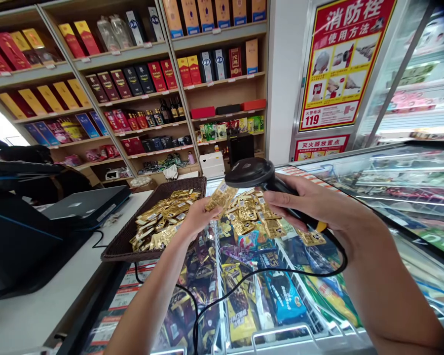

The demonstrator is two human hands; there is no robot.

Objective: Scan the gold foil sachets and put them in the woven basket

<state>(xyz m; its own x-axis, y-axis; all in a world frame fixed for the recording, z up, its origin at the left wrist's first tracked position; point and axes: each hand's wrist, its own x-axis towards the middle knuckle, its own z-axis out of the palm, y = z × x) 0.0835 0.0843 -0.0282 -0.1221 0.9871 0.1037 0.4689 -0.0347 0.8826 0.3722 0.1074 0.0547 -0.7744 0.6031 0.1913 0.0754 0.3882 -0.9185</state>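
Note:
My right hand is closed round the handle of a black corded barcode scanner, whose head points down and left. My left hand pinches a small gold sachet and holds it up just under the scanner head. Several more gold sachets lie in a loose pile on the glass lid of a chest freezer, beneath both hands. A dark wicker tray at the left holds many more of the same gold sachets. The scanner's black cable loops down over the freezer lid.
A white counter at the left carries a black till screen and a grey laptop-like device. Wooden shelves of boxed goods fill the back wall. A red fire-hose poster and glass-doored coolers stand at the right.

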